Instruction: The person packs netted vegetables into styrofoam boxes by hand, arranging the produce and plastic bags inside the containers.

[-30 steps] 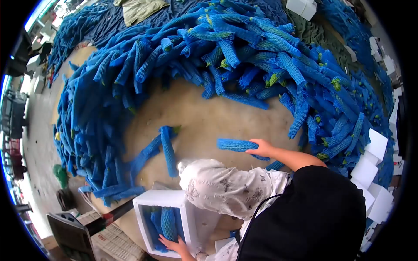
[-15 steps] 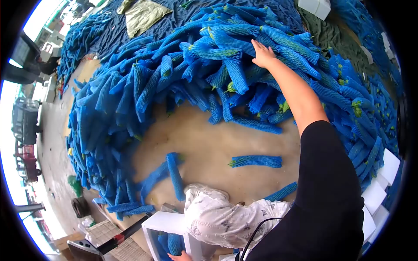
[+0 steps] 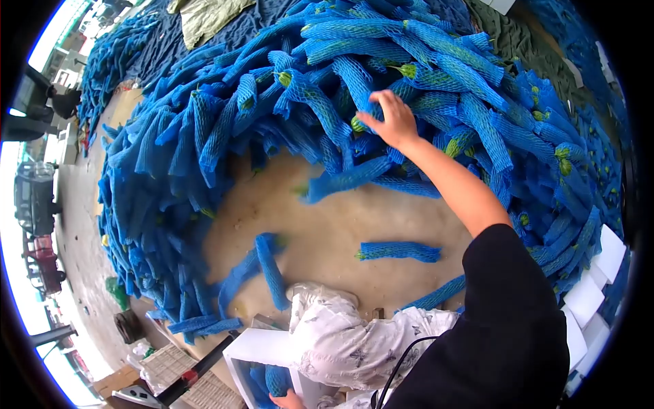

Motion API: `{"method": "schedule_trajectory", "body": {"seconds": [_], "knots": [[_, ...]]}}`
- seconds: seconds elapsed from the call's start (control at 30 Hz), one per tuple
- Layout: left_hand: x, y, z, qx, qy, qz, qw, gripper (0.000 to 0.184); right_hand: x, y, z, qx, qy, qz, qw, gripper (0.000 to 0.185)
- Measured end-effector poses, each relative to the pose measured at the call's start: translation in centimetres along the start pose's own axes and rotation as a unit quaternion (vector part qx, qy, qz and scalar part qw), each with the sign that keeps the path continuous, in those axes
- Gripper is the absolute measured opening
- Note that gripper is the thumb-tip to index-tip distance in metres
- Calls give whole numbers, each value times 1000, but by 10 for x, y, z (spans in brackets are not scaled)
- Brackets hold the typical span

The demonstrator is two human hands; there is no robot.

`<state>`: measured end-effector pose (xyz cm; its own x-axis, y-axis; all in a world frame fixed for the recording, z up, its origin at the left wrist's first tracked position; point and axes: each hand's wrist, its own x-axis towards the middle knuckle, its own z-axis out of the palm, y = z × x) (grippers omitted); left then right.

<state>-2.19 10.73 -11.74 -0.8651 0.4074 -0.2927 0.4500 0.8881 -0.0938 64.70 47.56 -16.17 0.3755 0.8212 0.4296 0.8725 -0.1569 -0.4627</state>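
A big curved heap of long green vegetables in blue mesh sleeves (image 3: 317,102) lies in front of me. My right hand (image 3: 394,123) is over its inner edge, fingers apart and curved, with nothing held in them. One sleeved vegetable (image 3: 349,180), blurred by motion, is at the foot of the heap, below that hand. Low in the view, my left hand (image 3: 289,401) is partly cut off by the frame edge. Its fingers are stretched out against a sleeved vegetable (image 3: 276,380) inside a white foam box (image 3: 262,346).
Loose sleeved vegetables (image 3: 400,251) lie on the brown floor (image 3: 327,228). White foam boxes (image 3: 584,300) stand at the right. A woven basket-like panel (image 3: 178,371) and a dark bar (image 3: 197,368) are lower left. Dark cloth (image 3: 272,20) spreads behind the heap; vehicles (image 3: 35,198) stand far left.
My right hand has come down and left from the upper heap, and its fingers have curled. Several sleeved vegetables there have shifted, one sliding toward the floor. The left hand stays at the box.
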Motion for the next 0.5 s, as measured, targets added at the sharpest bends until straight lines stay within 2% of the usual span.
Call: {"method": "schedule_trajectory", "body": {"seconds": [0.07,0.13,0.17,0.2,0.27,0.3,0.33,0.4,0.47,0.5], "knots": [[-11,11,-4,12,18,7,1000,58,48,-7,16,-50,-67,208,975,72],[-2,3,2,18,44,2,999,54,72,-7,37,-121,-152,250,949,78],[19,-19,19,-51,48,-1,998,67,81,-16,31,-92,-225,292,925,67],[39,-35,33,-118,50,0,992,86,78,-18,36,-88,-227,291,925,67],[41,-47,43,-129,68,8,989,85,68,-10,42,50,-197,328,923,49],[31,-40,41,-133,88,24,987,84,46,-6,30,336,-223,378,833,42],[22,-35,38,-135,108,41,984,84,9,-5,12,589,-229,398,665,36],[24,-29,42,-125,120,40,984,84,-61,-20,-28,647,-258,339,632,35],[23,-28,37,-133,85,15,987,84,-101,-50,-54,667,-200,391,602,34],[29,-34,44,-137,106,24,985,83,-112,-47,-55,665,-201,398,599,34]]}}
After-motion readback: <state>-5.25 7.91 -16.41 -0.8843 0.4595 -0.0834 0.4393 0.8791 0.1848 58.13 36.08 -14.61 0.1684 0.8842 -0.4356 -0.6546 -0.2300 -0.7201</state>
